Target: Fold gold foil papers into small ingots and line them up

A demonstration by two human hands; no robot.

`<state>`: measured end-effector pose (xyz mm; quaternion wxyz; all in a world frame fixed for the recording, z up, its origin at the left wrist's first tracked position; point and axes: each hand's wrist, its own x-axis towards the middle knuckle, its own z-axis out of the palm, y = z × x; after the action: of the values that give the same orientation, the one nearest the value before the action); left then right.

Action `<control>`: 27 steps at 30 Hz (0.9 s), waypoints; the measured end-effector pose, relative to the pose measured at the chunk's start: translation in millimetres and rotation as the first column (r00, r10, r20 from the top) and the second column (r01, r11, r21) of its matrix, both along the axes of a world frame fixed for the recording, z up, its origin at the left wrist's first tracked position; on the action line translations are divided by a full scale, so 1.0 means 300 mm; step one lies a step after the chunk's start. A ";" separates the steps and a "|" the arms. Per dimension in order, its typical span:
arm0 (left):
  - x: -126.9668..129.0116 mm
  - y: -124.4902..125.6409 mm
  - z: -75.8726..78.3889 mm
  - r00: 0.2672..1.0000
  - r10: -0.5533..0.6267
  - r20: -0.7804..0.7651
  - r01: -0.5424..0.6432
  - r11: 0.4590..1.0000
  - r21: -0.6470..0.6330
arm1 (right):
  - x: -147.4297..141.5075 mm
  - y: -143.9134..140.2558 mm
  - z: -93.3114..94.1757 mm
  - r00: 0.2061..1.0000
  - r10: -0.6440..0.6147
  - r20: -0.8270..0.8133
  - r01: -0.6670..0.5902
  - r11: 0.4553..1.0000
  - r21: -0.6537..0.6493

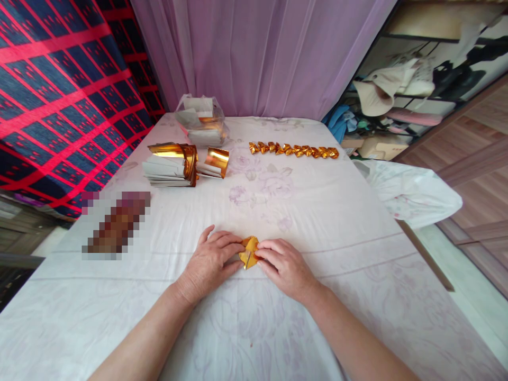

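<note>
A big table (337,211) fills the view, covered w/ a soft white cloth that has faint purple flowers and a few creases. Behind it hangs a thin purple curtain (257,53), and on the left is a red and dark blue checked blanket (51,90). At the far end sits a clear, crinkly plastic bag (202,124) w/ white and gold sheets inside, though the plastic is too cloudy to tell how many. Just in front of it lies a stack of paper strips (169,166), white on one side and shiny gold on the other, w/ the top ones curling up, and a smaller curled gold piece just beside it. To the right of the stack is a row of small folded gold shapes (293,150), touching each other in a line. Near the front edge, in the middle, is one small gold paper piece (248,251), folded into a pointy shape w/ a crease down it. The left hand (212,259) and right hand (283,264) lie flat on the cloth, close together, fingertips pinching the gold piece from both sides.
</note>
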<state>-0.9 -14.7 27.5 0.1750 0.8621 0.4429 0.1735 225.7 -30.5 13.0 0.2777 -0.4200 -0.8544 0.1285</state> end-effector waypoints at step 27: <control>0.084 -0.049 0.012 0.990 0.142 0.024 -0.144 0.985 0.094 | -0.046 -0.013 0.005 0.989 -0.147 -0.014 0.146 0.988 -0.055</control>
<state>24.3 -29.5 31.2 0.1246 0.8338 0.4934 0.2140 211.9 -34.3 14.4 0.2826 -0.4879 -0.8149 0.1345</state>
